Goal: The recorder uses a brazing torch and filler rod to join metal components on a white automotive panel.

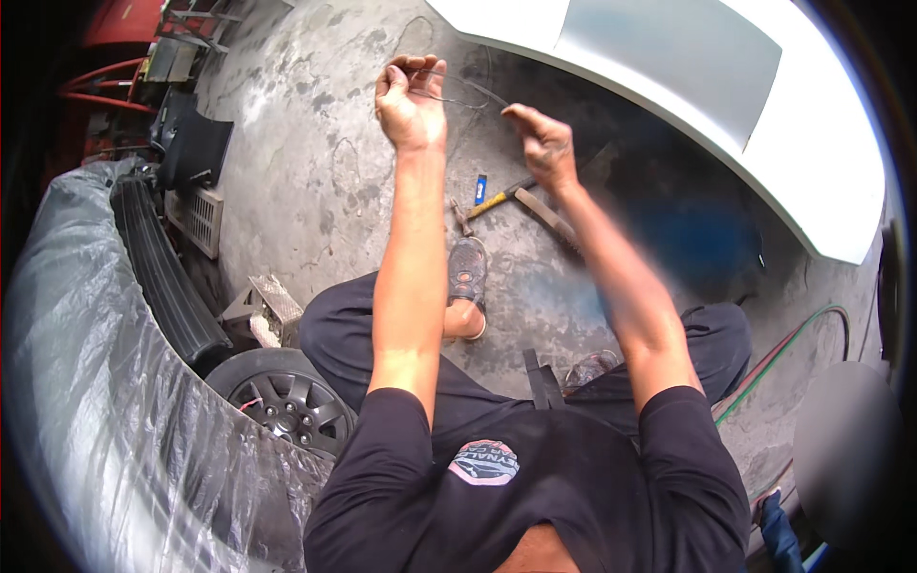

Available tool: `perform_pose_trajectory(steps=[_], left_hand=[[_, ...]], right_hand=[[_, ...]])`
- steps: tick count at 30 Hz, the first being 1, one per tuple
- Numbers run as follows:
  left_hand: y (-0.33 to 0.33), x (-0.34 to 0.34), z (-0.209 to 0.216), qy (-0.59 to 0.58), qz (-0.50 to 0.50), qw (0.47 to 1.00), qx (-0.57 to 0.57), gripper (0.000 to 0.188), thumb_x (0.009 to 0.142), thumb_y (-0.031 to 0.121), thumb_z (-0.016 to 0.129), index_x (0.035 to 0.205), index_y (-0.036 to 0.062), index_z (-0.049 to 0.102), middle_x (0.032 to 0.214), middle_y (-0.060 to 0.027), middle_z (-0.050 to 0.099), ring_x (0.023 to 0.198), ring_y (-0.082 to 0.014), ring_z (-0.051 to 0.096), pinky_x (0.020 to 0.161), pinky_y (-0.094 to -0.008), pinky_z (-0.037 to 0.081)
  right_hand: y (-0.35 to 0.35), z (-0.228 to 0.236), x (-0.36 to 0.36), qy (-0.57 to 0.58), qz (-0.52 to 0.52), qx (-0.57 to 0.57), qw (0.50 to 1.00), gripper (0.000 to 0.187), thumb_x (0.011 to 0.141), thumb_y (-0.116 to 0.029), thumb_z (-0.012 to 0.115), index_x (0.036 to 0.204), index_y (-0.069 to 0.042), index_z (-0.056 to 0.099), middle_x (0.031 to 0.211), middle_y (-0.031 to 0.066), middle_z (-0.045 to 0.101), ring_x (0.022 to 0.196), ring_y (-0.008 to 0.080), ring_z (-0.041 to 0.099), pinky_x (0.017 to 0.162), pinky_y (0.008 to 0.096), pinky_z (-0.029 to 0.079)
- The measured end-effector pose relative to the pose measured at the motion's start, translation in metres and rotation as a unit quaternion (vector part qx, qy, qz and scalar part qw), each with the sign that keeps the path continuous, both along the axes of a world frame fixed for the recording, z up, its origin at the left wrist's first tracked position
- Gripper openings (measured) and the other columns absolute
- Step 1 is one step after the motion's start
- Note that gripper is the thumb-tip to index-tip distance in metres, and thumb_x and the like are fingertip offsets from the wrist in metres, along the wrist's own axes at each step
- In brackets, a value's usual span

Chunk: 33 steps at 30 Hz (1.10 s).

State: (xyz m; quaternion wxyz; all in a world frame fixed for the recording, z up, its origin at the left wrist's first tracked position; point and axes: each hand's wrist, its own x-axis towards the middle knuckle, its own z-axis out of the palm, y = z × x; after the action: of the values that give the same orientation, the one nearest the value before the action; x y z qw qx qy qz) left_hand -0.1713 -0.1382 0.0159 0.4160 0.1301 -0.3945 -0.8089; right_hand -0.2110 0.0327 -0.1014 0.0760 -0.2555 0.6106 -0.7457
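A thin, dark wire, bent into loose loops, runs between my two raised hands over the concrete floor. My left hand is palm up, its fingers curled in with the thumb on the wire. To its right, my right hand pinches the wire's other stretch between thumb and forefinger. Below the hands, a hammer with a yellow and black handle lies on the floor. Beside it are a small blue object and a long wooden piece, partly hidden by my right forearm.
A white car panel with a grey patch curves across the upper right. At left, clear plastic sheeting drapes a vehicle by a wheel. A grey crate stands beyond. Green and red hoses lie right, near another person.
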Motion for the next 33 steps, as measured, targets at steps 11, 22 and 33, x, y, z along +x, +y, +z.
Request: perform_pose_trajectory(steps=[11,22,33], left_hand=[[-0.002,0.043,0.083,-0.383,-0.118,0.596,-0.696,0.033,0.101,0.025,0.065,0.122,-0.0003,0.072,0.107,-0.0113,0.077,0.101,-0.02,0.072,0.093,-0.0299,0.054],[-0.016,0.077,0.032,-0.354,-0.232,0.81,-0.407,0.038,0.104,0.034,0.066,0.1,-0.0029,0.076,0.07,0.0019,0.061,0.064,-0.0077,0.058,0.059,-0.0249,0.051],[-0.02,0.055,0.022,-0.277,-0.11,0.888,-0.351,0.062,0.106,0.055,0.053,0.105,-0.0046,0.071,0.088,-0.0116,0.073,0.072,-0.0145,0.067,0.068,-0.0296,0.057]], right_hand=[[0.003,0.093,-0.059,0.445,0.081,0.076,0.888,0.024,0.095,-0.002,0.064,0.117,-0.006,0.074,0.098,0.0158,0.075,0.089,0.0359,0.072,0.077,0.0415,0.058],[0.024,0.07,-0.072,0.31,0.058,0.061,0.947,0.03,0.077,0.009,0.062,0.102,-0.001,0.075,0.094,0.0194,0.074,0.087,0.0347,0.072,0.079,0.0411,0.057],[0.022,0.094,-0.049,0.218,-0.002,0.094,0.972,0.031,0.09,0.004,0.063,0.116,-0.005,0.076,0.099,0.0136,0.078,0.086,0.0223,0.075,0.082,0.0311,0.058]])
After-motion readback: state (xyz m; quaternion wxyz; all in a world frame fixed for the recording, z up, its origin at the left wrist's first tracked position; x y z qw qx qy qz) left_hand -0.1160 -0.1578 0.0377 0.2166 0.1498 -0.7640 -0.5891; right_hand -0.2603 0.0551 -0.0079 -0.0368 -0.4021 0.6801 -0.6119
